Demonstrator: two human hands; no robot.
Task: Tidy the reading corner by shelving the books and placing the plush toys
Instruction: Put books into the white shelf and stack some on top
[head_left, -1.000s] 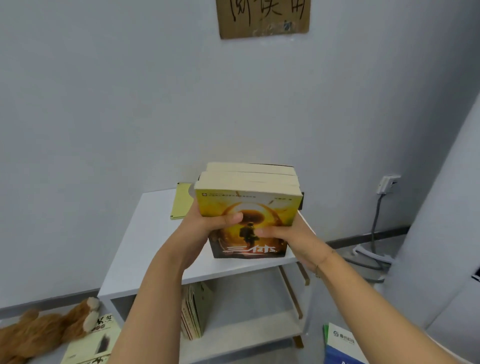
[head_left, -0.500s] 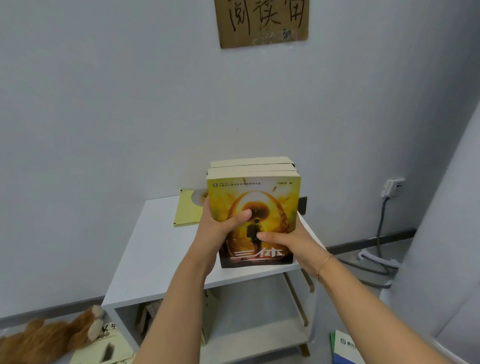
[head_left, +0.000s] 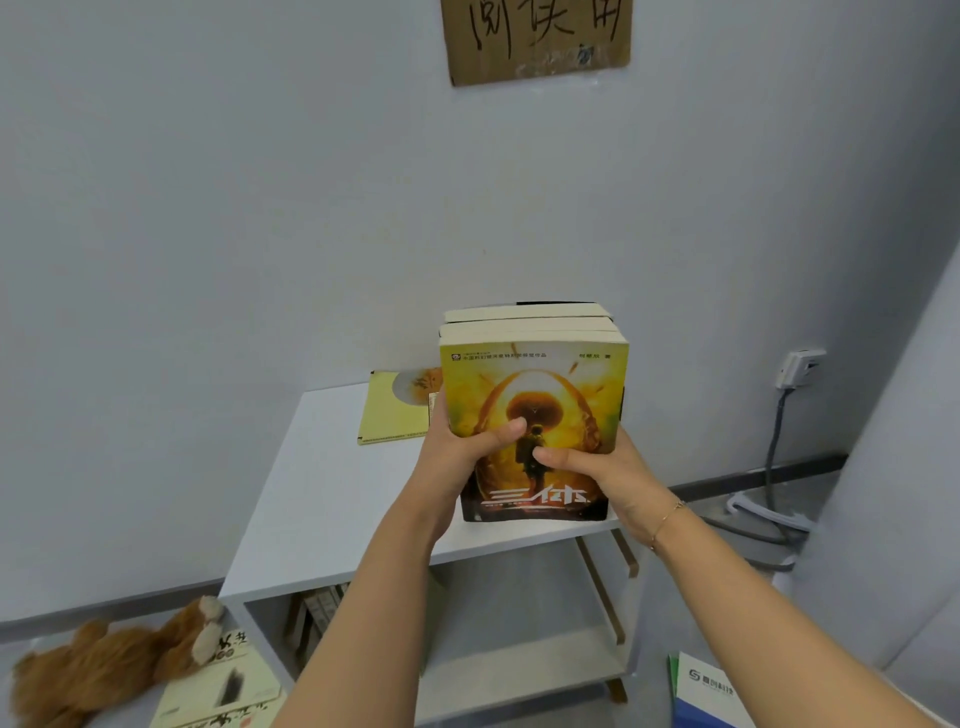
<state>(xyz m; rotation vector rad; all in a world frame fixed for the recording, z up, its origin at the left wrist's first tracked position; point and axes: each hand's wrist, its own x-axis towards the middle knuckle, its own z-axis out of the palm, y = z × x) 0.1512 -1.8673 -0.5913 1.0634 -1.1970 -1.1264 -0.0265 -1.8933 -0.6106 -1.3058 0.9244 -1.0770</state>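
Both hands, left hand (head_left: 457, 457) and right hand (head_left: 597, 467), grip the stack of books (head_left: 535, 395), thumbs pinching the cover. Stack stands upright on white shelf unit (head_left: 332, 499), long axis vertical, wall at 12 o'clock.

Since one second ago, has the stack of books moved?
Yes. The stack of books tipped upright, its foot now on the white shelf top.
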